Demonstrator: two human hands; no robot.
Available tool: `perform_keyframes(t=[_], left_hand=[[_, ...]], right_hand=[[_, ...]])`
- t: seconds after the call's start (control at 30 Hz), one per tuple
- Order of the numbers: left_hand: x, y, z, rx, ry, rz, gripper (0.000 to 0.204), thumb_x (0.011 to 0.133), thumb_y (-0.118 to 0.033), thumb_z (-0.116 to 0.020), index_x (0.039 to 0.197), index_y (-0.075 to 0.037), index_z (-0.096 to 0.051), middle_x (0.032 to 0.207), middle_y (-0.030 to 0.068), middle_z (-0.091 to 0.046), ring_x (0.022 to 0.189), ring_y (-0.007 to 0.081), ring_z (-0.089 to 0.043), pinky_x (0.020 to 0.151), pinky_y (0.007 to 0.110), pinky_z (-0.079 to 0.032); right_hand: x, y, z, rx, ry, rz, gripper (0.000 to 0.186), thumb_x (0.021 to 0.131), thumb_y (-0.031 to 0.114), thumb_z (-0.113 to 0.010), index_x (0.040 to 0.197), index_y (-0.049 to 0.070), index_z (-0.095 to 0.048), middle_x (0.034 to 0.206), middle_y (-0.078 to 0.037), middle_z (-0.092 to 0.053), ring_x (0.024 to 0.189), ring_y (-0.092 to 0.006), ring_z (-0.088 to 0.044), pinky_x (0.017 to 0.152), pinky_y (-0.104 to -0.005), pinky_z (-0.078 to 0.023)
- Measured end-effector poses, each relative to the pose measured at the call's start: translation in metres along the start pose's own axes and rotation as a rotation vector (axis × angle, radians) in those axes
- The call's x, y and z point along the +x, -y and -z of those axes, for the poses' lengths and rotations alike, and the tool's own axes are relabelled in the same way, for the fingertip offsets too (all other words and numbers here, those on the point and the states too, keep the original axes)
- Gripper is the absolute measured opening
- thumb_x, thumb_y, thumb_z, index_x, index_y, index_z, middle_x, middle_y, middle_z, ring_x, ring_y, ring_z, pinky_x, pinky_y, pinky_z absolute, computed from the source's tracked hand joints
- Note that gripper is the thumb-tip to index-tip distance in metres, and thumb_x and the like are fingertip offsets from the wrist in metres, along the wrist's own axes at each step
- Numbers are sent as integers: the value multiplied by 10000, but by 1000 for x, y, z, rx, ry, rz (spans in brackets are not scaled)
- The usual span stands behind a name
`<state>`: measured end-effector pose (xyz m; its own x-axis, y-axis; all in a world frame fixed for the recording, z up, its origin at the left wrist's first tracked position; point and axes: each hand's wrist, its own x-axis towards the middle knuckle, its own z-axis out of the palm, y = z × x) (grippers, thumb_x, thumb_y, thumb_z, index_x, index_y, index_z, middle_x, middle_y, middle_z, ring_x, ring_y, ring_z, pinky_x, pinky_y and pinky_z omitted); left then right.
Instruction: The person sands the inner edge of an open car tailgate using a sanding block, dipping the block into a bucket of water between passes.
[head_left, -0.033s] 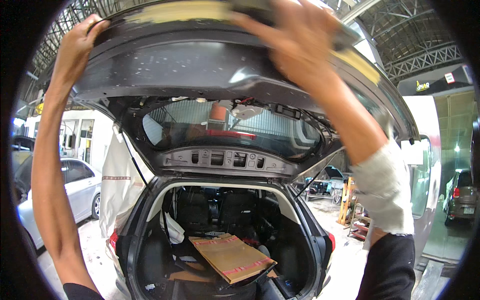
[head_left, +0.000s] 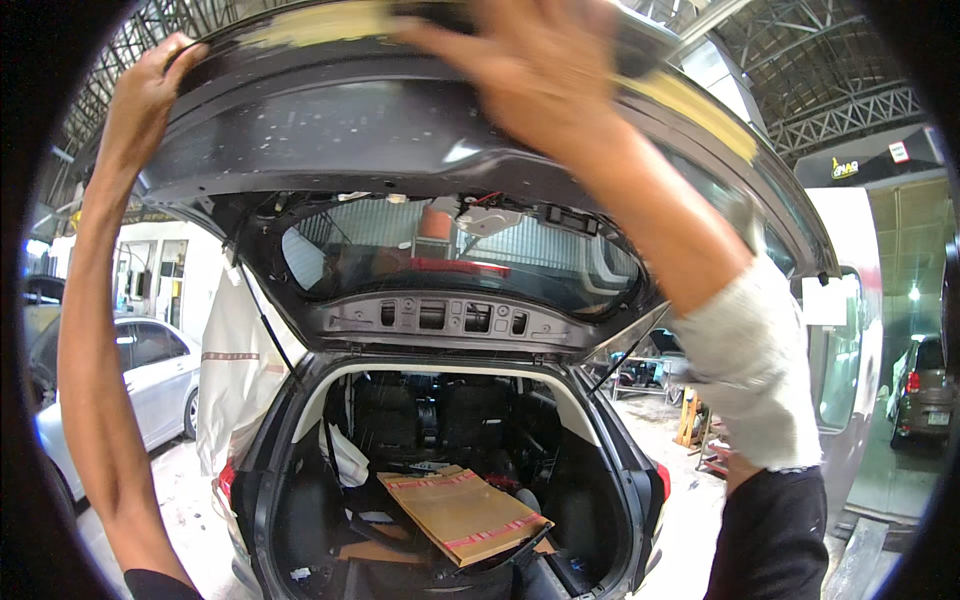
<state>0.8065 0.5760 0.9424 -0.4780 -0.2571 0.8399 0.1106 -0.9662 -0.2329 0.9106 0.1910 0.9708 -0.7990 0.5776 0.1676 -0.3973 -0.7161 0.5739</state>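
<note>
Overhead hangs the raised dark grey tailgate of a car, speckled with pale spots. Yellowish filler patches run along its upper edge. My left hand grips the tailgate's left edge, fingers curled over it. My right hand, smeared by motion, lies over a long dark sanding block against the filled edge. The block's ends show on both sides of the hand; its underside is hidden. A pale cloth sleeve wraps my right forearm.
Below, the open cargo area holds a flat cardboard piece with pink tape. Thin struts support the tailgate at both sides. A silver car stands left beside a white sheet; another vehicle is at the right.
My right hand and the sanding block have slid left along the tailgate's edge. My left hand keeps its grip, with only a slight shift in the picture.
</note>
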Motion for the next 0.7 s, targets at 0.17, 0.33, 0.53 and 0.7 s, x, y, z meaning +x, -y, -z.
perform_keyframes(t=[0.17,0.33,0.53,0.7], left_hand=[[-3,12,3,-21,59,86,400,1012,-443,-504,1020,-63,-629,854,92,-651,789,154,-583,783,321,-461],[4,-8,6,-14,120,144,406,1009,-444,-507,1028,-60,-634,871,101,-658,814,167,-606,800,313,-465],[-4,7,4,63,47,102,408,1020,-396,-498,1097,-16,-624,998,141,-667,956,254,-649,871,320,-460],[2,34,-4,18,103,123,394,1026,-367,-504,1103,4,-612,1003,129,-648,950,176,-614,905,286,-442]], right_hand=[[-11,-21,-6,23,-156,69,423,863,103,-559,1217,299,-681,1318,-92,-510,1148,-260,-481,914,-428,-364],[-157,-135,64,-101,49,-15,413,874,150,-662,1195,409,-695,1328,-48,-529,1236,-235,-468,1001,-372,-299],[-82,-57,21,-142,77,-52,614,832,-1,-562,1241,447,-659,1289,-22,-531,1206,-205,-458,854,-381,-299],[-81,-82,22,-34,-65,55,439,869,93,-537,1221,318,-673,1319,-76,-503,1187,-254,-466,912,-410,-348]])
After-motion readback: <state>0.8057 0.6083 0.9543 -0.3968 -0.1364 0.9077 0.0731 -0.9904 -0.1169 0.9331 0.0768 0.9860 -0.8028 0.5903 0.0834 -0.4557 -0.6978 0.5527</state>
